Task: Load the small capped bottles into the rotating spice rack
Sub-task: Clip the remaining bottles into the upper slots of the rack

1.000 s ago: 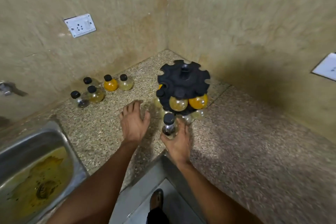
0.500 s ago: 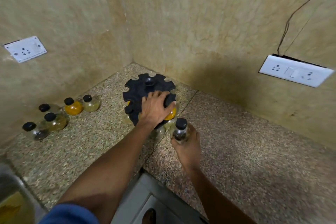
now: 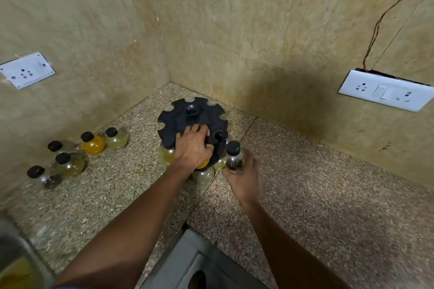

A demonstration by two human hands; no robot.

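On my feed, a person is working at a speckled stone counter [image 3: 305, 206] in a tiled corner, where a black spice rack [image 3: 187, 117] is standing near the two walls. I am seeing the left hand [image 3: 192, 148] lying on the near edge of the rack's notched top disc, its fingers curling over the rim and gripping it. The right hand [image 3: 244, 176] is cupping a small bottle [image 3: 234, 159] with a black cap and dark contents, holding it upright just beside the rack's near right side, close to an open notch. Under the disc, several bottles are already hanging or sitting in the rack, among them a pale yellow one [image 3: 165, 155] to the left of the left wrist and a clear one [image 3: 203, 175] at the front; an orange one is peeking out beneath the left hand. Five more capped bottles are waiting on the counter well to the left by the wall, including an orange bottle [image 3: 92, 144] and a dark-bottomed bottle [image 3: 43, 177] nearest the camera. A white socket plate [image 3: 25, 74] is showing on the left wall and a white switch panel [image 3: 385, 94] on the right wall, with a thin wire [image 3: 375, 37] running up from it.
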